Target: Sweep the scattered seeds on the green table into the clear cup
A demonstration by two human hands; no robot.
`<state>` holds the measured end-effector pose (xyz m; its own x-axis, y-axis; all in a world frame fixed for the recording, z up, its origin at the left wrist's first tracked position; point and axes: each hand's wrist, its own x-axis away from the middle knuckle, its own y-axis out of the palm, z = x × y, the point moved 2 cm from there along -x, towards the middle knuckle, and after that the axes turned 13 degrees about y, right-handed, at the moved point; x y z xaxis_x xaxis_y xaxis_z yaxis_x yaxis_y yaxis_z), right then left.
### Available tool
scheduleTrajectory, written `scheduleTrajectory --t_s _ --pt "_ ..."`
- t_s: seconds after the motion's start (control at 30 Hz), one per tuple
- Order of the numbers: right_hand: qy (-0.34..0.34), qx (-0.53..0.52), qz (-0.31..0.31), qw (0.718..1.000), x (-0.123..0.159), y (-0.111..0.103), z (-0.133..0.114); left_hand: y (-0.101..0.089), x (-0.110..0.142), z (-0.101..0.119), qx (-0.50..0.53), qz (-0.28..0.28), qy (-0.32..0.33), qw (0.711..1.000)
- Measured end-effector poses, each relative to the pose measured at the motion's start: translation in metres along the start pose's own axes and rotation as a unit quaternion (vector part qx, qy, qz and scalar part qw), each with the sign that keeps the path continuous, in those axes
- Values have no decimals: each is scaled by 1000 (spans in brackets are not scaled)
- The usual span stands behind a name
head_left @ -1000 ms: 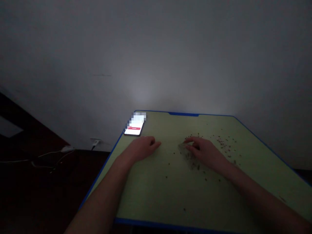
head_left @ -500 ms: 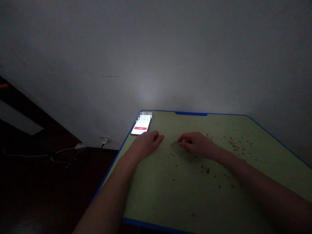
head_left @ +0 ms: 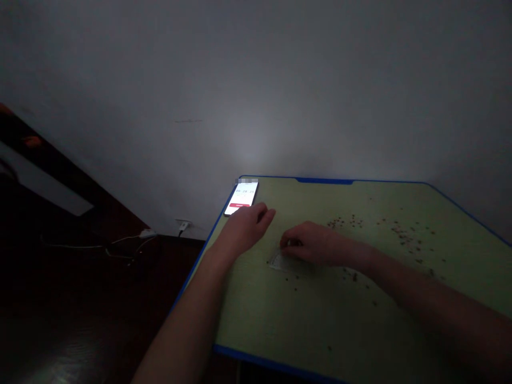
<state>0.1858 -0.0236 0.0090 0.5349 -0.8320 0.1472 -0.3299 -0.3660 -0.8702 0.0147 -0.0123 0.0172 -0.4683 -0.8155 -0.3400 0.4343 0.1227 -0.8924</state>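
On the pale green table (head_left: pixel 272 314), my right hand (head_left: pixel 310 242) is closed in a pinch at the upper edge of a clear protractor (head_left: pixel 277 261). Faint markings show on the protractor's left end; the rest is hidden under the hand. My left hand (head_left: pixel 250 221) rests loosely curled just in front of a lit phone (head_left: pixel 242 197), with nothing visible in its fingers. Small dark beads (head_left: pixel 408 237) lie scattered to the right of my right hand. A few more sit near the protractor.
The phone shows a running timer and a red button at the table's far left corner. A blue edge rims the table, which stands against a grey wall (head_left: pixel 256 80). At the lower left, a plug (head_left: pixel 183 226) and white cables lie by the dark floor.
My right hand has moved left and towards me across the table, bringing the protractor with it. More beads now show behind the hand. The view has shifted slightly; my left hand stays by the phone.
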Motion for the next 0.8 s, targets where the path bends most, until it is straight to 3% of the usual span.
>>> scheduleTrajectory --t_s 0.17,0.43,0.6,0.8 --pt "-9 -4 25 1000 -18 -2 -1 -4 -2 3 6 20 -3 1000" --pt "-37 -18 -23 999 -27 -2 -6 -6 0 1 11 55 -8 998" --pt "-1 -35 31 999 -41 -14 8 -9 0 1 12 59 -18 998" --pt "-28 -24 42 998 -65 2 0 -7 0 -1 16 50 -23 998"
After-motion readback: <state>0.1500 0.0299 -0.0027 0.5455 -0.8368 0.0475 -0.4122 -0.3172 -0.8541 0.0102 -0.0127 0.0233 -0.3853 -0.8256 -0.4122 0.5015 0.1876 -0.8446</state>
